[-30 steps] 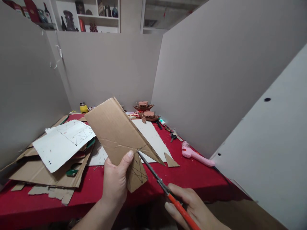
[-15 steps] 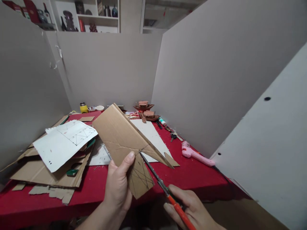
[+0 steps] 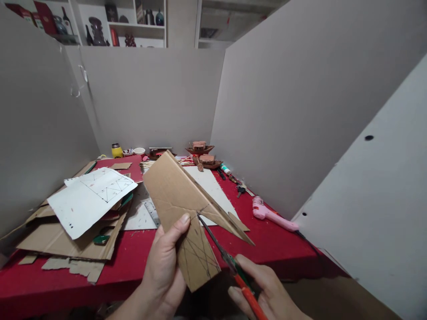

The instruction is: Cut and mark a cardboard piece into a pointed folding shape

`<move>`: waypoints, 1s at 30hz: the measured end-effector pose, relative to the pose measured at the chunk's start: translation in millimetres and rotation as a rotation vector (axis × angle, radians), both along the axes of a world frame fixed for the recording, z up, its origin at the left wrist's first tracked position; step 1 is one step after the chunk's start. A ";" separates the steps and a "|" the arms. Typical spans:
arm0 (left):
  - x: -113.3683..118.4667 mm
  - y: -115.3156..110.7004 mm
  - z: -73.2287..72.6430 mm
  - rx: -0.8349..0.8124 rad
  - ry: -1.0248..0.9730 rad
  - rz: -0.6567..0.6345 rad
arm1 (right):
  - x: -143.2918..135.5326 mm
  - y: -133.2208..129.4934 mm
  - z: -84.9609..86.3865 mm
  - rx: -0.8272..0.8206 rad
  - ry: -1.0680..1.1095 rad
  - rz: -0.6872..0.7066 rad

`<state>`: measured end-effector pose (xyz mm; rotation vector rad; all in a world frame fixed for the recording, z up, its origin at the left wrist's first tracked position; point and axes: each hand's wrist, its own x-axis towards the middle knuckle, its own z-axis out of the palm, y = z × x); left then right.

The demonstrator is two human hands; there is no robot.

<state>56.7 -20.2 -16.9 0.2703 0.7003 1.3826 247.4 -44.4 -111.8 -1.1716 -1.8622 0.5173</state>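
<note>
Grasping the cardboard [image 3: 173, 191], the left hand [image 3: 167, 262] is at the lower centre of the frame, with its thumb pressed on the front face. The right hand [image 3: 267, 284], at the lower right of centre, is closed around the orange handle of the scissors [image 3: 216, 243]. Their tip is at the inner end of a V-shaped gap in the cardboard, which is held tilted in the middle of the frame. On its lower part, dark pen lines cross each other, and one short line is near the tip. At the left of the frame, a paper [image 3: 86, 206] shows drawn triangles; the small marks beside them are too small to read. Right of the paper lies a ruler [image 3: 151, 211], partly hidden; its figures I cannot read. Right of centre, a tube [image 3: 226, 169] has white and green colours.
</note>
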 end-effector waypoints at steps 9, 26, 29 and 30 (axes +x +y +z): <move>2.7 1.4 -4.6 0.032 -0.030 0.015 | 3.6 3.4 -8.4 0.019 -0.090 0.108; -18.5 -7.0 -3.1 -0.173 -0.338 -0.404 | 21.6 27.3 4.0 0.389 -0.233 0.003; -24.3 -9.8 -3.9 -0.132 -0.327 -0.328 | 31.2 34.5 -5.6 0.315 -0.174 -0.053; -26.0 -11.4 -2.6 -0.110 -0.310 -0.290 | 33.7 35.8 -8.5 0.261 -0.127 -0.082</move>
